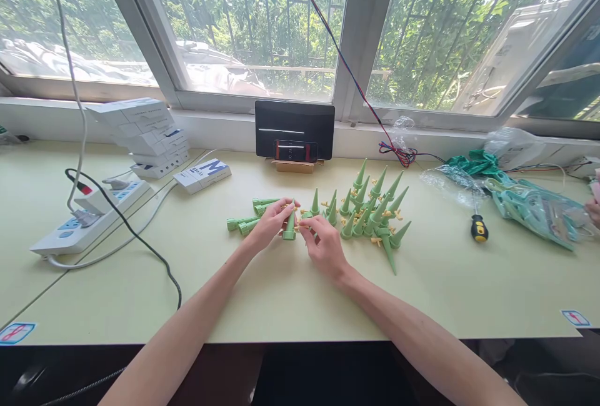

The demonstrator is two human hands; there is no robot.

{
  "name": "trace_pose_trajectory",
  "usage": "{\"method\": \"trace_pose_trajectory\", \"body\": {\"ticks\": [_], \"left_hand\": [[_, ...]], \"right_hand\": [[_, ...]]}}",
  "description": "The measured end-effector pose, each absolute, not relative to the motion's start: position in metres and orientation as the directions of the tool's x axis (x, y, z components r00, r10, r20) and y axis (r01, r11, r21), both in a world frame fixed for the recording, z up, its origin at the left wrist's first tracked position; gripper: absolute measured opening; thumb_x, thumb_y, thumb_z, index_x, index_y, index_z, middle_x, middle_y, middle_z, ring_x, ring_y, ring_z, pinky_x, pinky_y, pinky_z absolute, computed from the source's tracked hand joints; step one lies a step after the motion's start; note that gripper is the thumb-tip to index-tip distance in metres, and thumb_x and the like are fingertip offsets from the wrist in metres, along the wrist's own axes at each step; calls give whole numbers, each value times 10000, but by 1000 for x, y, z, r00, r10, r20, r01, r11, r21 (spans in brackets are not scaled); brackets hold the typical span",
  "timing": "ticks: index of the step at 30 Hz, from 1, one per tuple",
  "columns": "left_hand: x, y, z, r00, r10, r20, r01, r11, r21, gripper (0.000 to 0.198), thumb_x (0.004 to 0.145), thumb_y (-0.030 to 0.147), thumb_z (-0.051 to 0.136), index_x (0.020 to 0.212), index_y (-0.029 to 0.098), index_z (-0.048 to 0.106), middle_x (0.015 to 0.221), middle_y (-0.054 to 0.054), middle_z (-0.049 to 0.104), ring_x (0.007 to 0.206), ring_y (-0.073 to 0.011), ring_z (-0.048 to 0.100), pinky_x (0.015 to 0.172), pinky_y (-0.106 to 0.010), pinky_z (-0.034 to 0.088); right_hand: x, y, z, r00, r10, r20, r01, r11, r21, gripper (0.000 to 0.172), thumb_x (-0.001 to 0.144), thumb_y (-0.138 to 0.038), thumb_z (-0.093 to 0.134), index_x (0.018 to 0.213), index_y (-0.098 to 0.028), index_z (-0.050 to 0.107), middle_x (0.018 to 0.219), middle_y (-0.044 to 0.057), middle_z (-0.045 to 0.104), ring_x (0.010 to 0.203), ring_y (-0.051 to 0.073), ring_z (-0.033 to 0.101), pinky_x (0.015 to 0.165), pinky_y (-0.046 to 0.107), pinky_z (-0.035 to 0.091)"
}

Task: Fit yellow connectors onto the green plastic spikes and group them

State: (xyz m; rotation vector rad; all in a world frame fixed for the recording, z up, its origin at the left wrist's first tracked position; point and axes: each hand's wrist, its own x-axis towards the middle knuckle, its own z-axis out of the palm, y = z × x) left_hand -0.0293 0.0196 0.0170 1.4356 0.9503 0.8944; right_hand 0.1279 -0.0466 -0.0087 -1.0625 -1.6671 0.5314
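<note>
My left hand (pixel 270 223) is closed around a green plastic cone-shaped spike (pixel 289 230), which stands pointed end up with its wide end near the table. Close by on the right, the thumb and fingertips of my right hand (pixel 325 247) pinch a small yellow plastic piece (pixel 301 227) against the side of that spike. Several green pieces with wide ribbed ends (pixel 237 223) lie to the left of my left hand. Beyond my right hand, a cluster of green spikes (pixel 370 212) stands mostly upright, many with small yellow pieces on them; one spike (pixel 388 253) lies tipped toward me.
A tablet (pixel 295 128) with a phone (pixel 295 151) before it leans by the window. To the left are stacked white boxes (pixel 154 137) and a power strip (pixel 94 218) with cables. A screwdriver (pixel 479 229) and plastic bags (pixel 534 212) lie right, near another person's hand (pixel 593 211).
</note>
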Motion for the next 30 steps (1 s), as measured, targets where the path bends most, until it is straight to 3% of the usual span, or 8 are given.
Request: {"method": "trace_pose_trajectory", "body": {"ticks": [15, 30], "left_hand": [[-29, 24, 7, 403, 915, 26, 32, -42, 999, 384, 856, 530, 620, 1017, 180, 619, 622, 32, 537, 463, -68, 395, 419, -185, 319], [-28, 26, 4, 382, 924, 24, -18, -18, 1000, 359, 841, 508, 654, 980, 180, 602, 704, 14, 591, 527, -83, 494, 461, -189, 359]], "right_hand": [[128, -47, -10, -73, 834, 546, 366, 532, -763, 165, 965, -207, 518, 1005, -201, 677, 950, 55, 683, 753, 167, 642, 646, 274, 513], [129, -47, -5, 0, 875, 484, 352, 453, -819, 148, 924, -240, 576, 1047, -228, 658, 998, 36, 747, 718, 181, 701, 636, 291, 556]]}}
